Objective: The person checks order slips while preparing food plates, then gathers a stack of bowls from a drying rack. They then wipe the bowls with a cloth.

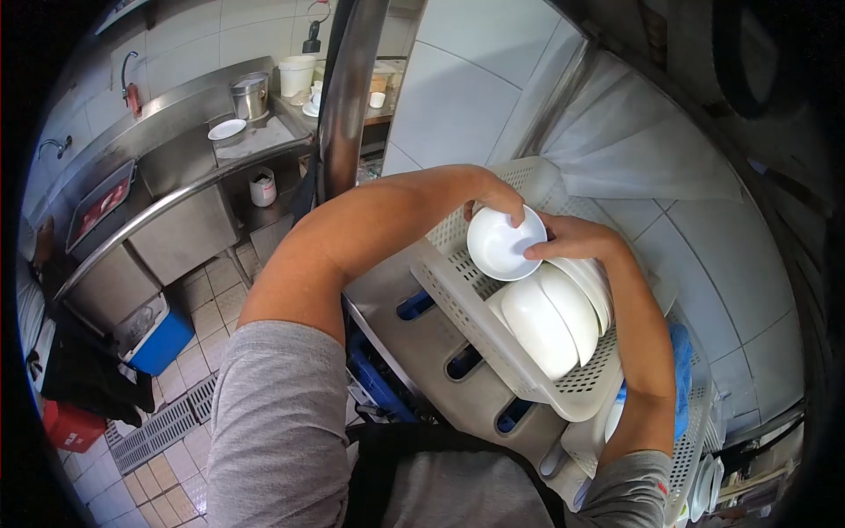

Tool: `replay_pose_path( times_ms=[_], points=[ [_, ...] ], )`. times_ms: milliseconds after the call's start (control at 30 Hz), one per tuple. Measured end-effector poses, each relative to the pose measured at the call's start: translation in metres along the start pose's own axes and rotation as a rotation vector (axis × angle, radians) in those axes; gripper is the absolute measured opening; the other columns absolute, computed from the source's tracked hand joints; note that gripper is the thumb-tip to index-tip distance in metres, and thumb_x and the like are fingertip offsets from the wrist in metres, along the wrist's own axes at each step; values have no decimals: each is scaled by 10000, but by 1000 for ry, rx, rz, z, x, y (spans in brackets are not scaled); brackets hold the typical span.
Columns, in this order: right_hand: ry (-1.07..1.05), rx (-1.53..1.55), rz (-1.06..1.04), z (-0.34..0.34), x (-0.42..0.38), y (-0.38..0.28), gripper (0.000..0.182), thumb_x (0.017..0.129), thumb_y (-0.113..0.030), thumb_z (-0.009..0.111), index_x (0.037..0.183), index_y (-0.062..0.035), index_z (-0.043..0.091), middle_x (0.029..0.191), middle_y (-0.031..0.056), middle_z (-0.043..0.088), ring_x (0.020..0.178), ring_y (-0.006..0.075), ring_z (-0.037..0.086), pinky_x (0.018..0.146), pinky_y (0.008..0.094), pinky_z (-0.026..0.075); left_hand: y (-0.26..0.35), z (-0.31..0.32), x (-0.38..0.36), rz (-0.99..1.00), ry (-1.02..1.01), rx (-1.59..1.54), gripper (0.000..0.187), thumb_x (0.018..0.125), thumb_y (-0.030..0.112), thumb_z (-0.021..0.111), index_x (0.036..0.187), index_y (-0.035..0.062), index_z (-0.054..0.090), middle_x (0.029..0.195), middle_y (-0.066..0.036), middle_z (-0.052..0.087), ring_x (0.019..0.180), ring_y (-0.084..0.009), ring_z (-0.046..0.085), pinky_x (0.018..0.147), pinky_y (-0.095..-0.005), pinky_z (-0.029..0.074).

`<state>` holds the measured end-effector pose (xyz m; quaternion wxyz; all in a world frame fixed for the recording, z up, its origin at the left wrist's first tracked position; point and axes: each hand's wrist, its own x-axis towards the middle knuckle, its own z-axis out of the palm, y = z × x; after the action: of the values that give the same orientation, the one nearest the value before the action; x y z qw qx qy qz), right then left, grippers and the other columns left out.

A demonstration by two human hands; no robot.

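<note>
A small white bowl (503, 246) is held between my two hands, its open side facing the camera. My left hand (495, 195) grips the bowl's upper rim, with a finger over the inside. From the right, my right hand (574, 238) pinches the rim with its thumb inside the bowl. Below them is a pale perforated plastic basket (493, 339). Several larger white bowls (539, 326) stand on their sides in the basket, close together, just under my right hand and forearm.
The basket sits on a metal surface (405, 343) with oval slots. A blue cloth (680, 370) hangs right of my right forearm. Metal sinks (180, 207), a metal post (348, 106) and a blue bin (163, 339) are to the left. Part of another person (79, 361) shows at the far left.
</note>
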<state>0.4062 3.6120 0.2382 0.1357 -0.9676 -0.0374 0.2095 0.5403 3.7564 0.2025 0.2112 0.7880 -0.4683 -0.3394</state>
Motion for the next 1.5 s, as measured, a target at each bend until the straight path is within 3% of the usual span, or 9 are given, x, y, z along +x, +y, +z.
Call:
replay_pose_path(
  times_ms=[167, 500, 800, 933, 1067, 1133, 1233, 1400, 1500],
  points=[
    [105, 13, 67, 0, 7, -7, 550, 755, -237, 589, 1274, -68, 517, 1193, 170, 590, 1106, 280, 542, 978, 335, 374, -1, -5, 2, -38, -79, -113, 707, 708, 365, 575, 1374, 214, 390, 1332, -127, 470, 1157, -287, 512, 845, -504, 474],
    [272, 26, 15, 9, 12, -15, 507, 747, -178, 576, 1235, -46, 540, 1095, 183, 634, 967, 290, 613, 891, 361, 438, -10, 8, -10, -47, -24, -278, 716, 686, 336, 550, 1361, 166, 382, 1238, -133, 535, 1112, -294, 513, 791, -546, 450],
    [215, 119, 5, -37, 6, -39, 404, 782, -112, 598, 1167, 10, 585, 1062, 158, 650, 957, 230, 618, 875, 329, 447, 9, 24, -50, 21, 134, -678, 745, 727, 347, 523, 1390, 75, 318, 1418, -193, 317, 1264, -381, 354, 894, -582, 414],
    [283, 68, 10, -74, -3, -68, 412, 777, -149, 638, 1153, 15, 593, 1079, 154, 637, 961, 226, 615, 848, 310, 463, 19, 37, -73, 227, 203, -1049, 738, 735, 355, 521, 1382, 72, 311, 1428, -197, 296, 1262, -377, 351, 893, -581, 408],
    [350, 463, -307, -93, -34, -89, 514, 854, -453, 555, 1123, -19, 616, 1151, 155, 572, 933, 190, 610, 807, 307, 477, 31, 65, -93, 341, 397, -1415, 731, 733, 369, 528, 1365, 74, 308, 1411, -204, 308, 1229, -371, 381, 877, -579, 401],
    [561, 602, -231, -105, -27, -51, 623, 856, -592, 482, 1045, -19, 639, 982, 133, 627, 784, 167, 628, 670, 307, 505, 32, 72, -94, 401, 427, -1553, 711, 736, 380, 528, 1345, 78, 320, 1377, -200, 337, 1195, -362, 408, 862, -571, 404],
    [695, 191, 309, -132, -13, 77, 549, 865, -538, 522, 590, -64, 554, 497, 73, 541, 376, 182, 523, 353, 326, 420, 34, 82, -104, 505, 427, -1721, 672, 740, 391, 527, 1309, 85, 344, 1318, -185, 380, 1146, -343, 437, 842, -555, 411],
    [911, 385, 698, -105, -46, 194, 569, 761, -601, 612, 637, -55, 513, 534, 81, 516, 365, 246, 495, 316, 379, 338, 30, 88, -108, 540, 442, -1816, 647, 747, 401, 525, 1293, 97, 358, 1257, -171, 421, 1091, -315, 470, 820, -530, 423],
    [979, 717, 585, -110, -44, 208, 551, 758, -577, 642, 796, -29, 595, 677, 100, 581, 532, 254, 583, 426, 376, 415, 28, 89, -106, 577, 445, -1841, 658, 754, 408, 519, 1305, 92, 348, 1258, -174, 422, 1107, -316, 469, 842, -527, 416]
  ],
)
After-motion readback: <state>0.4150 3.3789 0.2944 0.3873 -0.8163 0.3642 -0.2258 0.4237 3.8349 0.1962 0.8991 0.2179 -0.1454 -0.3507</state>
